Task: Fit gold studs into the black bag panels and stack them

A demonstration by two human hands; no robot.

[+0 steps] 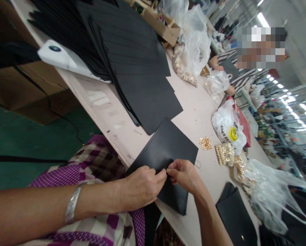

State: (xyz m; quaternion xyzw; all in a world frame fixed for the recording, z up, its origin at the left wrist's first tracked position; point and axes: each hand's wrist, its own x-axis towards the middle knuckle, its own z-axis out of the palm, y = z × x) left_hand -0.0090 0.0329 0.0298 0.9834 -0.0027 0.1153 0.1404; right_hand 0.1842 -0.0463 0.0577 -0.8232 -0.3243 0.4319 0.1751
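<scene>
A flat black panel (156, 148) lies at the table's near edge, under both hands. My left hand (145, 184), with a silver bracelet on its wrist, is closed, thumb and fingers pinched together over the panel. Facing it, my right hand (182, 172) is also pinched, its fingertips meeting the left ones. Whatever sits between the fingertips is too small to make out. Beyond the panel is a little pile of small gold pieces (205, 143), and beside that a batch of gold hardware (224, 153).
Stacked black panels (142, 78) cover the table's upper left, next to a white object (65, 59). More black pieces (236, 217) lie at lower right. Plastic bags (229, 126) and a cardboard box (163, 27) line the far side. Across the table, a person in stripes (245, 78) holds something dark.
</scene>
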